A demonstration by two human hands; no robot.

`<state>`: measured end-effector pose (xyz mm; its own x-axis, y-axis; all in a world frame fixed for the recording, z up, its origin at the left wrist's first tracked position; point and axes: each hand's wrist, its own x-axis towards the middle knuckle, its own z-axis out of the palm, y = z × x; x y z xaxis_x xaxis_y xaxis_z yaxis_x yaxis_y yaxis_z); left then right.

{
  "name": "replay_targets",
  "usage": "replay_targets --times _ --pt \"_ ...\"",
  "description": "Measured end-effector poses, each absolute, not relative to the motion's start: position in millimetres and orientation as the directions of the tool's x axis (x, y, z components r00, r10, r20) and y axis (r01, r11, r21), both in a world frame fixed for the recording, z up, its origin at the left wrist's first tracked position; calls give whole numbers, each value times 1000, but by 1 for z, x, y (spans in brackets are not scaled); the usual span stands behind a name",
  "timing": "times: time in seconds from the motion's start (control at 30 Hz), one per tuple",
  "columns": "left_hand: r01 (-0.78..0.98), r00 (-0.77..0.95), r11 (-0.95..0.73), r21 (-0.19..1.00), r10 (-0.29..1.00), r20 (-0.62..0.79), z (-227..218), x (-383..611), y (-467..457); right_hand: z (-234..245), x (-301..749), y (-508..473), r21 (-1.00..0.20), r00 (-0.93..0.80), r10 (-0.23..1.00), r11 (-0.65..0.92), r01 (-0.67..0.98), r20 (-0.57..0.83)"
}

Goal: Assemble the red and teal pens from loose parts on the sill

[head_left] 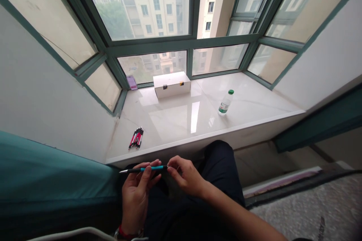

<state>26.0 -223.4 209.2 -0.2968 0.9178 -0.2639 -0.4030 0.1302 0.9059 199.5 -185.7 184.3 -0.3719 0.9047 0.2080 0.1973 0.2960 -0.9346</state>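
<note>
A pen with a dark barrel and a teal grip lies level between my hands, its tip pointing left. My left hand pinches its middle with fingers and thumb. My right hand pinches the pen's right end. Both hands hover over my lap in dark trousers, just below the front edge of the white window sill. A small bundle of red, black and white pens lies on the sill's near left corner, apart from my hands.
A white cardboard box sits at the back of the sill by the window. A clear water bottle with a green cap stands to the right. A small purple item leans in the back left corner. Teal bedding fills the left.
</note>
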Motion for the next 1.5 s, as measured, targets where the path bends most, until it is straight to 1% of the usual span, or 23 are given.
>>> replay_targets --times 0.1,0.17,0.33,0.4,0.53,0.67,0.77,0.83,0.93,1.0,1.07,1.13,1.27,1.37,1.43,1.5 --pt "-406 -273 147 902 922 -273 208 24 -226 186 200 -188 -926 -391 893 319 203 222" --pt "-412 -254 153 898 927 -275 208 24 -228 186 199 -188 -940 -401 894 291 178 201" --pt "-400 -236 151 904 936 -261 207 25 -231 183 199 -188 -997 -436 898 69 18 54" --pt "-399 -235 156 904 935 -265 208 25 -230 183 200 -188 -1000 -437 899 30 0 27" --pt "-389 -236 158 908 935 -264 207 25 -228 186 203 -185 -997 -440 897 74 33 52" --pt "-387 -232 163 907 935 -267 205 24 -224 184 203 -182 -999 -454 890 52 4 44" --pt "-374 -246 167 912 931 -270 202 24 -222 178 200 -181 -997 -449 892 67 28 47" --pt "-362 -250 165 917 931 -267 201 25 -221 173 198 -180 -999 -440 897 41 20 28" --pt "-344 -242 174 923 933 -266 199 27 -220 164 194 -180 -991 -422 906 -86 -105 -34" --pt "-344 -253 170 924 930 -265 198 27 -219 159 193 -180 -977 -430 902 -127 -173 -41" --pt "-350 -264 167 922 926 -268 196 27 -217 158 194 -180 -984 -454 891 -99 -151 -20" --pt "-353 -262 173 920 925 -275 193 27 -215 158 197 -179 -995 -476 879 -47 -87 0" --pt "-360 -240 183 915 929 -281 187 26 -211 159 202 -177 -998 -484 874 66 14 51" --pt "-368 -211 202 908 932 -293 183 26 -209 156 204 -174 -991 -490 868 125 53 84" --pt "-363 -195 210 908 936 -294 182 26 -208 152 204 -172 -994 -498 864 103 36 72" --pt "-347 -182 212 914 941 -287 182 26 -207 146 204 -171 -999 -513 858 28 -17 32"
